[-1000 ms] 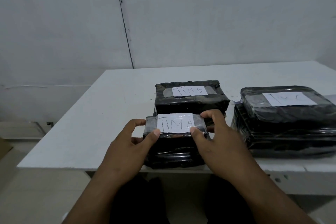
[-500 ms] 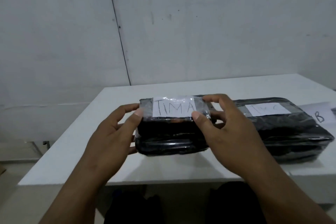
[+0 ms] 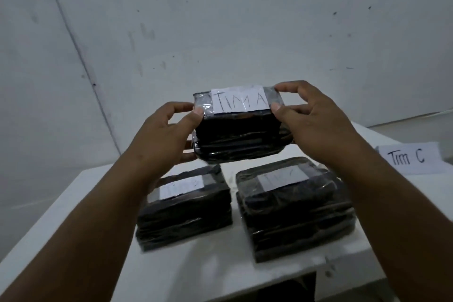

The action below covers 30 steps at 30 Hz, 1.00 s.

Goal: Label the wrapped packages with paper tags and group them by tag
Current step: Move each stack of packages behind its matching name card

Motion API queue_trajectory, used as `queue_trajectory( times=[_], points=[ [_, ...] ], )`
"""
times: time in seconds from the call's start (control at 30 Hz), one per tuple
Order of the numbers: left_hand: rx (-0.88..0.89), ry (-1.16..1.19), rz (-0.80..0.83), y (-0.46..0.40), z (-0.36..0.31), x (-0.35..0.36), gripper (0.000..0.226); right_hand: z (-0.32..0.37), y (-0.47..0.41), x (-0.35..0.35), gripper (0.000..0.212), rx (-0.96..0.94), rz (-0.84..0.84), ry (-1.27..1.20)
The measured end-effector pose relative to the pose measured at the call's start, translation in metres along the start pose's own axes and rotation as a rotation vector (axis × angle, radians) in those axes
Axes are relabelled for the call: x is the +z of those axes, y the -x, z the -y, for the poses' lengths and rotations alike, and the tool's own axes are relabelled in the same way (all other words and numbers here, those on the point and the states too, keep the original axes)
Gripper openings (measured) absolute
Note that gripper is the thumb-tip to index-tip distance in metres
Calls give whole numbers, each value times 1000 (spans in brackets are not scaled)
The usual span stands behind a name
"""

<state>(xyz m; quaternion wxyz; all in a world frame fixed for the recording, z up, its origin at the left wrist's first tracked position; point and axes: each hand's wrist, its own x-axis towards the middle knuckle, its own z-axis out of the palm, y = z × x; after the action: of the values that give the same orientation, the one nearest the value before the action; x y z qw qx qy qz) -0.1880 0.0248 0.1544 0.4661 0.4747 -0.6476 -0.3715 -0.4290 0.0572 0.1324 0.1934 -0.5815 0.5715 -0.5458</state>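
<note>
A black wrapped package (image 3: 239,138) with a taped white tag reading "TIM A" (image 3: 239,103) is held in the air above the table. My left hand (image 3: 163,137) grips its left end and my right hand (image 3: 316,125) grips its right end. Below it, two more black wrapped packages stand on the white table (image 3: 201,270). The left package (image 3: 185,213) carries a blurred white tag. The right package (image 3: 296,213) looks like a stack and has a blurred tag on top.
A loose paper tag reading "Tim C" (image 3: 408,157) lies on the table at the right. A white wall rises close behind the table. The table's near edge runs along the bottom, with dark space beneath it.
Both hands have lifted the "TIM A" package from the table's front edge up into the air and farther from me. The camera view has shifted, and the "Tim C" paper came into sight.
</note>
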Motion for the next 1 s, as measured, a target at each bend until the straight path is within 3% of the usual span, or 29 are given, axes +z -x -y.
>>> queue_trajectory(
  times=[0.33, 0.77, 1.0],
  points=[
    [-132, -25, 189, -109, 21, 100, 28, -95, -90, -51, 31, 111, 14, -6],
    [-347, -18, 223, -172, 85, 150, 28, -166, -140, -34, 29, 239, 153, 72],
    [-459, -23, 221, -175, 112, 164, 23, -187, -144, -17, 57, 269, 313, 229]
  ],
)
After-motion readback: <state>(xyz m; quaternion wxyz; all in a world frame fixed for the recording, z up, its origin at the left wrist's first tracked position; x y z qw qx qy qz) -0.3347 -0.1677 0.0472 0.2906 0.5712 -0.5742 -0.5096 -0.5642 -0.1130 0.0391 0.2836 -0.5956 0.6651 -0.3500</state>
